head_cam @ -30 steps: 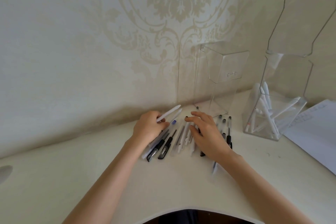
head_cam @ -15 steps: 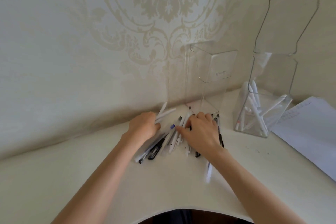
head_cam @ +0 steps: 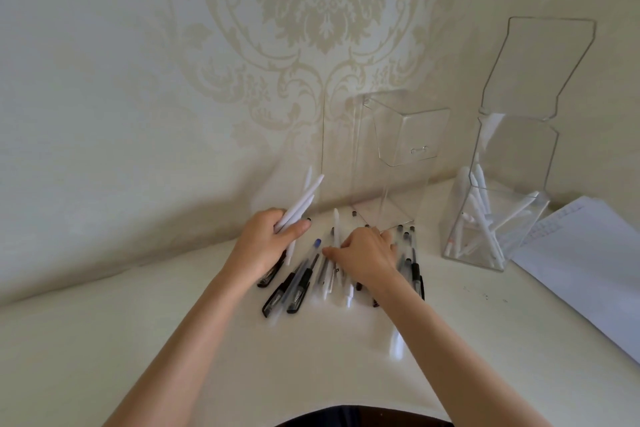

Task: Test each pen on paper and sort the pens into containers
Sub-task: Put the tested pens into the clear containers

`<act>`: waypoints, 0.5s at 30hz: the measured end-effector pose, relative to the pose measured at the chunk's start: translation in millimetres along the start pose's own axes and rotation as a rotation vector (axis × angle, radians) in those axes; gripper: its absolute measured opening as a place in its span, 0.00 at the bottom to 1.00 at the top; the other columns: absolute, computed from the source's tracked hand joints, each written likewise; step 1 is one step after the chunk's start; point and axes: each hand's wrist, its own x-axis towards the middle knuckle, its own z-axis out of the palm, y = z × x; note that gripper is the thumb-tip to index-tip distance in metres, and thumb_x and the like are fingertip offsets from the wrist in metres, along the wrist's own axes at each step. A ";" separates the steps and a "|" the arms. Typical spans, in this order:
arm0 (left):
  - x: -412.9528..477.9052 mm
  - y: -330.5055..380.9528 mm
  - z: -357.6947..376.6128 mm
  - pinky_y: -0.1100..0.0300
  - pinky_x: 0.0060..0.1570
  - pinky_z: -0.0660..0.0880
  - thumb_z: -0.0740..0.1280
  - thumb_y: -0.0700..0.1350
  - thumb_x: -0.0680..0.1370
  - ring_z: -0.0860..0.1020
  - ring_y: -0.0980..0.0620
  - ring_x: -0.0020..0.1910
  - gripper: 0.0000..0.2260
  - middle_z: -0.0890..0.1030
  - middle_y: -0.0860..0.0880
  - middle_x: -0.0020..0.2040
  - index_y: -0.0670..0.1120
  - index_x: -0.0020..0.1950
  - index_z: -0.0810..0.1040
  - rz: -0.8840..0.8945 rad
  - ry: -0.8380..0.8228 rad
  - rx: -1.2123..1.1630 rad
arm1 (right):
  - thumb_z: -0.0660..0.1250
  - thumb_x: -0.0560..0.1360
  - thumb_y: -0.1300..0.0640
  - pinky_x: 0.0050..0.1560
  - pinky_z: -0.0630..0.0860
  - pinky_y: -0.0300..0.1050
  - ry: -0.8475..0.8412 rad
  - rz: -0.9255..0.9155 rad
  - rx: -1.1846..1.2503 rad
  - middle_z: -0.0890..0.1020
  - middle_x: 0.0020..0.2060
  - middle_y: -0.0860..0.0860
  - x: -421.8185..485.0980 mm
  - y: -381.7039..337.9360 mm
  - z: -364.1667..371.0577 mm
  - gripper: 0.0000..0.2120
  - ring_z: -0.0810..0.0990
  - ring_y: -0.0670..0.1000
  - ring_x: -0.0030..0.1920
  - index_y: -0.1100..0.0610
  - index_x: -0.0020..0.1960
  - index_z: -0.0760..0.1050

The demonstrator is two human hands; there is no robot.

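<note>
**A:** What is furthest left?

**B:** The left hand [head_cam: 266, 246], over the left end of the pens on the cream worktop [head_cam: 156, 340]. Its fingers [head_cam: 294, 229] are wrapped round a bundle of slim white plastic pens [head_cam: 301, 204]. The tips of these point up toward the pale patterned wallpaper [head_cam: 138, 80].

**A:** And beneath it?

**B:** A loose pile of black-capped clear pens and white pens [head_cam: 298, 284] lies flat on the worktop, spread under and between both hands.

**A:** The right hand?

**B:** The right hand [head_cam: 370, 260] sits palm down over the pile with its fingers curled. Thumb and fingertip meet at one white pen [head_cam: 336, 229]. I cannot tell whether they pinch it or only touch it.

**A:** Further right?

**B:** A tall clear plastic container [head_cam: 415, 135] stands behind the pile, near the wall. To its right, a second clear plastic container [head_cam: 519, 149] holds several leaning white pens [head_cam: 481, 218]. White paper sheets [head_cam: 588, 270] lie just beside that one.
</note>
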 end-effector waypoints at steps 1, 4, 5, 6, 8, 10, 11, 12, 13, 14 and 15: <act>-0.4 -0.8 0.8 0.69 0.25 0.62 0.67 0.50 0.76 0.63 0.58 0.23 0.19 0.67 0.49 0.25 0.35 0.35 0.71 -0.002 0.004 -0.021 | 0.66 0.72 0.39 0.64 0.65 0.51 -0.014 0.015 0.048 0.78 0.54 0.57 2.1 -0.4 0.9 0.20 0.64 0.59 0.65 0.56 0.36 0.76; -1.7 -3.0 2.6 0.69 0.25 0.58 0.69 0.51 0.74 0.61 0.56 0.26 0.18 0.62 0.51 0.27 0.42 0.32 0.69 -0.036 0.005 -0.112 | 0.69 0.71 0.43 0.63 0.67 0.53 -0.033 0.063 0.183 0.80 0.50 0.56 3.9 -0.7 1.0 0.18 0.64 0.57 0.64 0.57 0.35 0.77; -1.9 -3.5 2.7 0.69 0.25 0.58 0.69 0.51 0.74 0.61 0.54 0.26 0.17 0.63 0.50 0.27 0.41 0.32 0.71 -0.056 0.002 -0.145 | 0.69 0.71 0.44 0.61 0.68 0.52 -0.039 0.079 0.206 0.80 0.49 0.56 2.9 -1.0 -0.1 0.17 0.64 0.57 0.64 0.57 0.34 0.76; -2.2 -3.3 2.2 0.70 0.25 0.58 0.69 0.51 0.74 0.62 0.54 0.26 0.16 0.65 0.50 0.28 0.40 0.34 0.74 -0.078 0.003 -0.181 | 0.69 0.71 0.45 0.59 0.68 0.50 -0.047 0.092 0.223 0.80 0.47 0.56 2.1 -1.4 -1.4 0.17 0.64 0.57 0.63 0.58 0.34 0.74; -2.0 -1.9 1.8 0.71 0.26 0.62 0.68 0.49 0.75 0.67 0.58 0.25 0.11 0.73 0.51 0.30 0.42 0.41 0.82 -0.132 0.004 -0.272 | 0.68 0.71 0.51 0.54 0.68 0.48 -0.066 0.125 0.256 0.78 0.42 0.55 1.7 -1.7 -3.9 0.14 0.65 0.56 0.61 0.57 0.32 0.70; -2.2 -0.2 1.3 0.72 0.34 0.69 0.67 0.48 0.76 0.75 0.63 0.30 0.08 0.80 0.53 0.33 0.46 0.43 0.83 -0.164 -0.009 -0.372 | 0.66 0.69 0.54 0.51 0.67 0.47 -0.068 0.149 0.302 0.75 0.33 0.53 2.4 -1.1 -5.4 0.14 0.66 0.56 0.60 0.57 0.29 0.67; -2.1 -0.7 1.5 0.71 0.39 0.71 0.67 0.47 0.76 0.78 0.62 0.34 0.08 0.82 0.53 0.34 0.45 0.43 0.82 -0.175 -0.021 -0.424 | 0.67 0.69 0.54 0.51 0.68 0.47 -0.067 0.152 0.311 0.73 0.31 0.52 2.5 -0.5 -5.4 0.14 0.66 0.56 0.60 0.57 0.29 0.66; -1.6 -1.0 1.5 0.68 0.41 0.74 0.66 0.46 0.76 0.80 0.59 0.37 0.08 0.83 0.52 0.36 0.44 0.44 0.82 -0.186 -0.029 -0.473 | 0.68 0.69 0.53 0.53 0.68 0.48 -0.068 0.148 0.298 0.74 0.32 0.52 3.1 -0.4 -4.7 0.15 0.66 0.56 0.60 0.57 0.29 0.67; -0.3 -2.4 1.1 0.66 0.41 0.75 0.65 0.45 0.77 0.82 0.56 0.40 0.08 0.84 0.51 0.38 0.43 0.46 0.81 -0.202 -0.034 -0.511 | 0.70 0.70 0.49 0.55 0.69 0.49 -0.076 0.140 0.273 0.76 0.35 0.53 3.0 -1.3 -4.0 0.17 0.65 0.56 0.61 0.57 0.30 0.68; 0.5 -2.3 -0.2 0.64 0.41 0.76 0.64 0.45 0.78 0.82 0.53 0.42 0.08 0.84 0.50 0.40 0.43 0.47 0.80 -0.219 -0.035 -0.537 | 0.70 0.70 0.46 0.57 0.69 0.50 -0.077 0.130 0.233 0.77 0.39 0.54 3.0 -2.6 -2.9 0.19 0.65 0.56 0.61 0.56 0.30 0.68; 1.8 -3.1 -1.9 0.62 0.42 0.77 0.62 0.44 0.79 0.83 0.51 0.43 0.08 0.84 0.48 0.42 0.42 0.49 0.80 -0.236 -0.034 -0.548 | 0.70 0.70 0.43 0.59 0.69 0.51 -0.065 0.117 0.177 0.77 0.43 0.54 2.5 -5.1 -2.0 0.19 0.65 0.57 0.62 0.56 0.32 0.69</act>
